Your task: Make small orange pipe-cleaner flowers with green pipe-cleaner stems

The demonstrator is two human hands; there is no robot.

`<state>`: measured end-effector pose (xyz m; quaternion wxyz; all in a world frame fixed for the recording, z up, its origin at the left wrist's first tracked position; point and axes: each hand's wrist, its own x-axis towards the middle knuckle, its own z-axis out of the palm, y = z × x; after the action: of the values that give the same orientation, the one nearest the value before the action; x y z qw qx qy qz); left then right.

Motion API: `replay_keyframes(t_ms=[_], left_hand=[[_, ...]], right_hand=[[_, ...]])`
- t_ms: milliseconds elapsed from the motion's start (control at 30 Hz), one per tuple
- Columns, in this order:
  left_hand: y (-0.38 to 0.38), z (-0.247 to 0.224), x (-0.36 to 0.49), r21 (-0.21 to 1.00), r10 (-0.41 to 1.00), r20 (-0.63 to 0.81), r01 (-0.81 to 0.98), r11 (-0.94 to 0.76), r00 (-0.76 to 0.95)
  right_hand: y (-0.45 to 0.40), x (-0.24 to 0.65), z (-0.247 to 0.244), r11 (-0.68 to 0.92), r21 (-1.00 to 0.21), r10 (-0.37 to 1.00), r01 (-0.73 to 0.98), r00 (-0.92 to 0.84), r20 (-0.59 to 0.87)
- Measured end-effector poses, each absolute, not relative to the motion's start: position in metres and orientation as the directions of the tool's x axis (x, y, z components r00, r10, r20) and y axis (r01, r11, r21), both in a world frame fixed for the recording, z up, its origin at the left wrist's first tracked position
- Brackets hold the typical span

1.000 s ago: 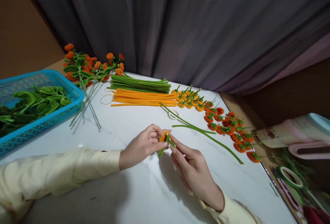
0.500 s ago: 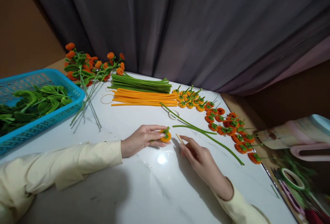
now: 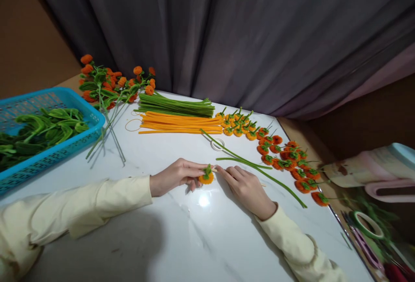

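My left hand (image 3: 180,175) is closed on a small yellow-orange fuzzy flower head (image 3: 206,179) with a green top, held just above the white table. Against the green part rests the tip of a thin wooden stick (image 3: 214,170), gripped by my right hand (image 3: 245,187). The stick's other end shows past the back of that hand; its middle is hidden under the fingers. Beyond my right hand lie loose green pipe-cleaner stems (image 3: 246,161), and a white ring of tape (image 3: 217,144) is behind the flower.
Yellow pipe cleaners (image 3: 181,123) and green ones (image 3: 177,105) lie bundled at the back. Rows of yellow flower heads (image 3: 238,130) and orange flower heads (image 3: 290,155) line the right. A blue basket (image 3: 97,120) holds green leaves; finished-looking orange flowers (image 3: 110,85) lie behind. Green tape (image 3: 368,225) sits right.
My right hand has moved left and turned over, bringing the stick's tip to the flower's green part. The flower has tipped more upright and shifted slightly left in my left hand.
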<state>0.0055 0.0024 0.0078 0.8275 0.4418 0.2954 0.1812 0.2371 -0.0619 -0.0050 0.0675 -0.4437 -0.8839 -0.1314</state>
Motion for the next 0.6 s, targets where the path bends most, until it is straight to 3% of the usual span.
replay_keyframes(t_ms=[100, 167, 233, 400, 600], left_hand=[[0.002, 0.006, 0.005, 0.846, 0.547, -0.318, -0.030, 0.533, 0.774], [0.002, 0.006, 0.006, 0.848, 0.542, -0.317, -0.023, 0.529, 0.778], [0.002, 0.006, 0.006, 0.850, 0.527, -0.322, -0.005, 0.527, 0.787], [0.003, 0.012, 0.006, 0.857, 0.432, -0.341, 0.086, 0.509, 0.835], [0.003, 0.017, 0.006, 0.845, 0.281, -0.364, 0.188, 0.500, 0.888]], right_hand=[[-0.063, 0.230, -0.001, 0.573, -0.081, 0.786, 0.816, -0.518, 0.338], [-0.066, 0.223, 0.003, 0.593, -0.300, 0.785, 0.747, -0.456, 0.419], [-0.070, 0.214, 0.008, 0.617, -0.442, 0.781, 0.651, -0.436, 0.448], [-0.076, 0.201, 0.018, 0.689, -0.497, 0.725, 0.528, -0.505, 0.468], [-0.075, 0.202, 0.021, 0.630, -0.677, 0.740, 0.380, -0.560, 0.374]])
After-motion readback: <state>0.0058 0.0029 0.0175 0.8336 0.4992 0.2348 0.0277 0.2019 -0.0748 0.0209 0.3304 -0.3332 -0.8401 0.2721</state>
